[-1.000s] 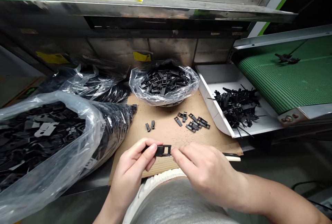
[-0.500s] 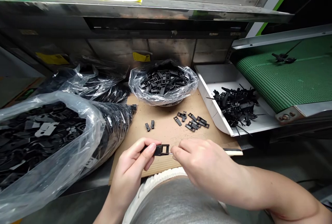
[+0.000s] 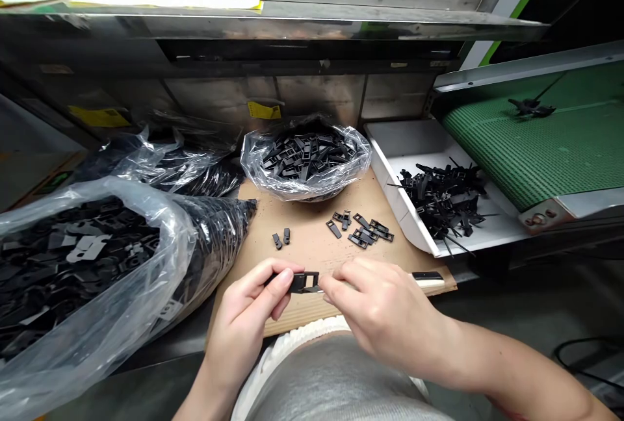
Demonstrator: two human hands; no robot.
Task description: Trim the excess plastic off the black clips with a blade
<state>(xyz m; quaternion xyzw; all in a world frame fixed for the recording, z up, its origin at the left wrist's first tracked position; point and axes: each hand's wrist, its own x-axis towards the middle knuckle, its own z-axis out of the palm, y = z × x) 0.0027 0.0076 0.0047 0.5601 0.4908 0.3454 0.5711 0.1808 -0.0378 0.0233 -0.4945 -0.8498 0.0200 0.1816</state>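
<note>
My left hand [image 3: 253, 304] pinches a black plastic clip [image 3: 304, 282] between thumb and fingers, its rectangular opening facing right. Close to the clip's right end, my right hand [image 3: 375, 297] is closed around a slim tool whose black and cream handle [image 3: 429, 279] sticks out behind the hand. The tool's tip is mostly hidden by the fingers. Beyond the hands, two small black parts [image 3: 281, 238] lie on the brown board [image 3: 312, 213], with a loose group of black frame-shaped parts [image 3: 366, 232] to their right.
A plastic-lined bowl [image 3: 307, 154] of black parts stands at the board's back. At left is a large open bag [image 3: 180, 239] of parts. On the right, a white tray [image 3: 404, 213] holds assembled pieces beside a green conveyor [image 3: 546, 148]. A metal shelf [image 3: 302, 26] crosses above.
My right hand has shifted slightly, and more of the tool's black and cream handle shows behind it. The clip stays in my left hand.
</note>
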